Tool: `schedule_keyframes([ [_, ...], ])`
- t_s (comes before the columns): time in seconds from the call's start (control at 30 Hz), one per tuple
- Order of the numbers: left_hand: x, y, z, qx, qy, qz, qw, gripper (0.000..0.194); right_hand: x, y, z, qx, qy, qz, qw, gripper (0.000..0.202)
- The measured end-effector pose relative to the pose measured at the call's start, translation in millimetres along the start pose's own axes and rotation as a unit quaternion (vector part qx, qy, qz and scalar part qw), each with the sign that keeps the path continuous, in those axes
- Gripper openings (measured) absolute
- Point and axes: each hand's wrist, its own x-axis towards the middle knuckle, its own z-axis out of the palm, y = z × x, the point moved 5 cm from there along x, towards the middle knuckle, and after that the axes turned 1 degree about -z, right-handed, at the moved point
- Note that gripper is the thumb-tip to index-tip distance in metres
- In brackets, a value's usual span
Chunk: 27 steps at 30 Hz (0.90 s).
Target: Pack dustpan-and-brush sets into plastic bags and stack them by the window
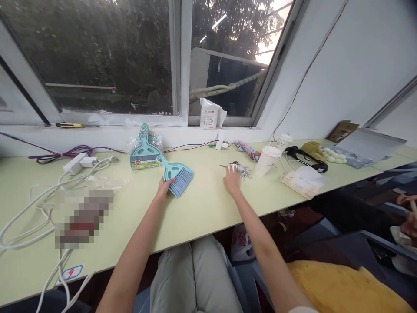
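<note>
My left hand point(163, 188) grips the edge of a small turquoise dustpan point(169, 169), thumb on top. Grey-blue bristles of a brush point(182, 181) lie over the pan, which is held low at the table. Behind it, against the wall, stands a stack of similar dustpan sets point(144, 150) with clear wrapping and a printed label. On the right, my right hand point(232, 180) reaches down with curled fingers beside a bundle of thin silvery strips point(244, 171). A dark, thin tool lies by the fingertips; what the fingers hold is partly hidden.
White cables with adapters point(74, 164) and a blurred object point(84, 217) occupy the left. Right of my hand stand a paper cup point(267, 161), black straps point(306, 158) and papers point(301, 180). A screwdriver point(69, 124) and a white packet point(210, 115) rest on the sill. Another person's hands show far right.
</note>
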Motion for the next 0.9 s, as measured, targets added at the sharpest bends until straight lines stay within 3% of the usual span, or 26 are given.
schedule_keyframes([
  [0.1, 4, 2, -6.9, -0.020, 0.023, -0.019, 0.999, 0.035, -7, 53, 8, -0.004, -0.106, -0.040, 0.994, 0.048],
  [0.17, 5, 1, -7.8, -0.033, 0.030, -0.036, 0.998, 0.034, -19, 60, 8, 0.014, -0.142, -0.085, 0.986, 0.049],
  [0.23, 4, 1, -7.4, -0.039, 0.032, -0.039, 0.998, 0.036, -41, 48, 5, 0.037, -0.169, -0.136, 0.976, 0.056],
  [0.37, 4, 0, -7.4, -0.028, 0.029, -0.027, 0.999, 0.037, -111, -3, -3, 0.071, -0.240, -0.250, 0.935, 0.077],
  [0.5, 7, -4, -9.3, -0.030, 0.016, -0.020, 0.999, 0.041, -187, -41, -17, 0.097, -0.246, -0.372, 0.890, 0.091],
  [0.6, 9, -6, -10.5, -0.031, 0.013, -0.022, 0.999, 0.043, -223, -47, -22, 0.138, -0.219, -0.420, 0.870, 0.070],
  [0.67, 10, -6, -10.8, -0.030, 0.017, -0.023, 0.999, 0.043, -225, -43, -25, 0.212, -0.196, -0.399, 0.871, 0.046],
  [0.73, 9, -6, -11.0, -0.032, 0.023, -0.024, 0.999, 0.042, -211, -39, -30, 0.322, -0.198, -0.337, 0.862, 0.037],
  [0.8, 8, -6, -10.5, -0.034, 0.022, -0.020, 0.999, 0.041, -181, -43, -34, 0.441, -0.232, -0.258, 0.828, 0.030],
  [0.9, 4, -5, -9.1, -0.035, 0.004, -0.009, 0.999, 0.040, -117, -69, -34, 0.576, -0.276, -0.164, 0.752, 0.037],
])
